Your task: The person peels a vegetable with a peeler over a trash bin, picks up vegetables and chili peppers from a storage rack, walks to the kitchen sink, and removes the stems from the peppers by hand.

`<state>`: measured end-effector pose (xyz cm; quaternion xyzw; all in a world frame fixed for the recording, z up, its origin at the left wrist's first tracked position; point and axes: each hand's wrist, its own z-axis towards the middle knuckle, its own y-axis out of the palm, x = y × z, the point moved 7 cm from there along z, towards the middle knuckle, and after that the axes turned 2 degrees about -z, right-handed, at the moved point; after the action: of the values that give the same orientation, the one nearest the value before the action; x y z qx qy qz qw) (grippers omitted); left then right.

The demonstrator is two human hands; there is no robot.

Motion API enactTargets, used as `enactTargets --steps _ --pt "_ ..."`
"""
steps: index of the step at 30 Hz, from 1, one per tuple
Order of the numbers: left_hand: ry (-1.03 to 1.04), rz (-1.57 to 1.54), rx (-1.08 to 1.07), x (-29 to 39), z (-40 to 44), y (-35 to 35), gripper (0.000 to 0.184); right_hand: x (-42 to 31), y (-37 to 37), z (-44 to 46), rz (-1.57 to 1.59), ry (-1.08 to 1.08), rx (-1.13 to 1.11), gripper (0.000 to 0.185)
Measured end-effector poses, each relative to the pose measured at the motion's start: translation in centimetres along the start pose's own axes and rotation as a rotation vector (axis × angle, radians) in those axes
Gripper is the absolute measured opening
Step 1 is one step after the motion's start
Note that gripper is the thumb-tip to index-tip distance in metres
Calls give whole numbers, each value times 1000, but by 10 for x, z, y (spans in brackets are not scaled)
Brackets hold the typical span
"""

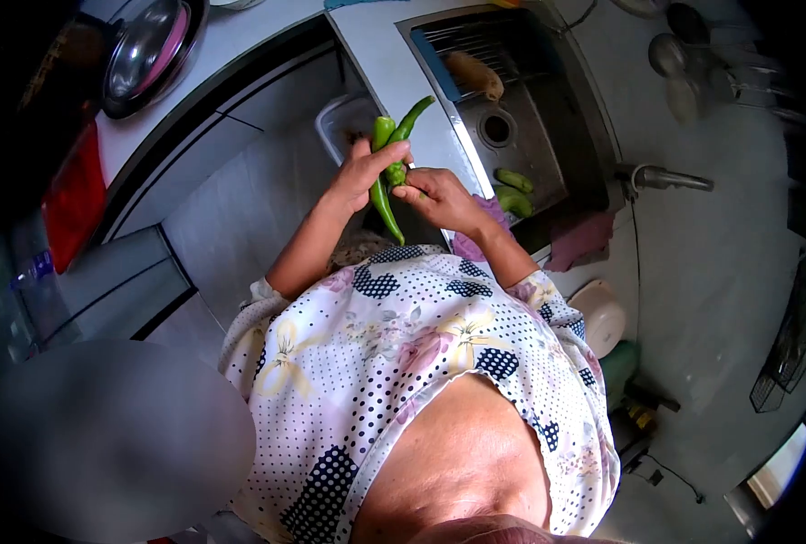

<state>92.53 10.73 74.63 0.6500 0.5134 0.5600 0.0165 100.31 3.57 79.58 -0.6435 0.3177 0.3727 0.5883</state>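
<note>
Long green chili peppers [410,121] are bunched in my left hand [363,170], the thumb lying across them. One end points up and away, and a pointed tip hangs down below the fingers. My right hand [439,197] is closed at the stem end of one pepper, thumb and fingers pinched together beside the left hand. Both hands are in front of the patterned shirt, near the counter edge. Below them, a white-rimmed bin [326,131] is partly hidden by the left hand.
A metal sink [548,118] at the right holds a tan elongated root vegetable [475,75] and green vegetables [514,192]. Its faucet [670,178] juts out. Purple cloths [581,240] lie at the sink's near edge. A lidded pan [149,50] stands on the left counter.
</note>
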Motion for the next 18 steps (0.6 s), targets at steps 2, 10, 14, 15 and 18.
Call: enactTargets --steps 2,10,14,15,18 --pt "-82 -29 -55 -5 -1 0 23 1 5 0 30 -12 -57 27" --pt "-283 -181 -243 -33 8 -13 27 0 11 -1 1 -90 -202 27" --pt "-258 -154 -160 -44 13 -23 27 -8 18 0 -72 -227 -197 26" --pt "-225 -164 -107 -39 9 -25 27 -9 19 1 -87 -215 -194 25" --pt "-93 -341 47 -28 14 -61 25 14 18 4 -57 20 -59 23"
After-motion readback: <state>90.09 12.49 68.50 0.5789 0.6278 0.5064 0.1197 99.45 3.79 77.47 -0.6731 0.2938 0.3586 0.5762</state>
